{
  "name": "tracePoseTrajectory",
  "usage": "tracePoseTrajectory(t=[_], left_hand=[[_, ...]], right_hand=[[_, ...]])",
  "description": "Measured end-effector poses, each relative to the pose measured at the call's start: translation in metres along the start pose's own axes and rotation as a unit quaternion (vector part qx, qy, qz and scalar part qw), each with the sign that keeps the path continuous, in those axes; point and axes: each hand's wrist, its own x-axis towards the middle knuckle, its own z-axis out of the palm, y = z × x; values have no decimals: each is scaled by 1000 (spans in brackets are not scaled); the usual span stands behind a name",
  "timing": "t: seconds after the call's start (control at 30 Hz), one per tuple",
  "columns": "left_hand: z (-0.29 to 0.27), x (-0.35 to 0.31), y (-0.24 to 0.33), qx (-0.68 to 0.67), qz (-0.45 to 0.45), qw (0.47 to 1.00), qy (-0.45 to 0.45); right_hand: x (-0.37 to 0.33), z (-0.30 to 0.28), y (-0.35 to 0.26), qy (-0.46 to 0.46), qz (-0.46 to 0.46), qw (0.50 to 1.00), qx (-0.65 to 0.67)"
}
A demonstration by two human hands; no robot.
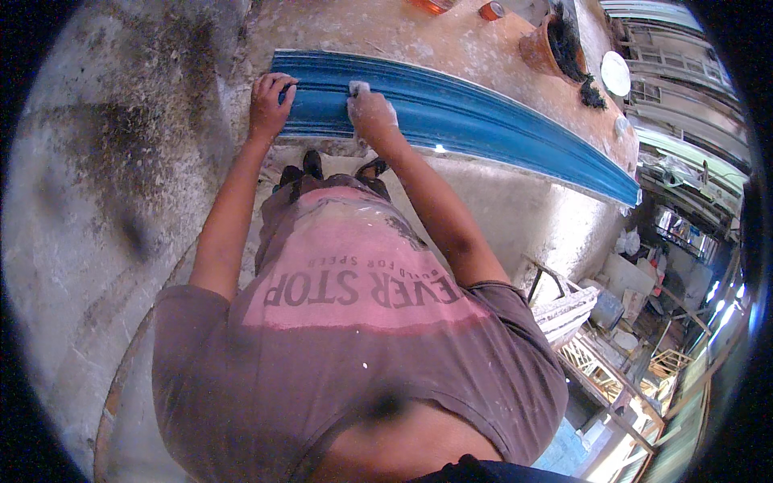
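Blue moulding (483, 121) has a half-open left hand (272, 101) at one end, right hand (373, 114) gripping a pale wad (358, 86): even pressure pays!

Panel (483, 121) on table (451, 48), pot (535, 53) behind

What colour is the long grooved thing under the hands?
The long grooved piece is blue, seen best in the head view.

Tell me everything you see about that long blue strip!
The strip is shiny blue, with long ridges and grooves and pale edges. It looks like plastic, perhaps, or something painted. It lies along the near side of the table, appearing narrower toward the right. The left hand touches its left end; the whitened right hand is on its face.
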Motion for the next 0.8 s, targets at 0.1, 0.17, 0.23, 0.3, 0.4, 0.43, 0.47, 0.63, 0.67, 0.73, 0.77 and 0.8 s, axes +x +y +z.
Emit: tracePoseTrajectory(t=[0.1,0.17,0.23,0.3,0.4,0.43,0.47,0.63,0.67,0.73,0.77,0.8], left_hand=[[0,-1,0,-10,-10,1000,-1],[-1,-1,0,-19,-31,999,-12],[-3,0,2,12,-34,999,19],[-1,-1,1,23,-40,998,34],[0,-3,-3,10,-55,998,40],[0,-3,-4,4,-56,997,43],[1,-3,-4,-3,-57,997,45],[3,-3,-5,2,-69,996,52],[3,-3,-5,2,-70,996,55],[2,-3,-5,5,-71,996,61],[2,-3,-5,6,-71,995,64],[2,-3,-5,6,-78,995,66]], right_hand=[[5,2,-4,10,16,1000,7],[5,2,-6,17,15,1000,9],[0,-1,-12,5,-8,1000,14],[7,-5,-12,14,3,1000,-7],[4,-6,-15,4,-7,1000,-19],[2,-7,-17,-4,-14,1000,-20],[3,-7,-16,-4,-15,999,-29],[10,3,-7,11,-34,999,-40],[8,-1,-10,-1,-42,998,-44],[2,-15,-20,-27,-58,997,-53],[5,-11,-18,-20,-43,998,-46],[11,-5,-15,-13,-29,999,-38]])
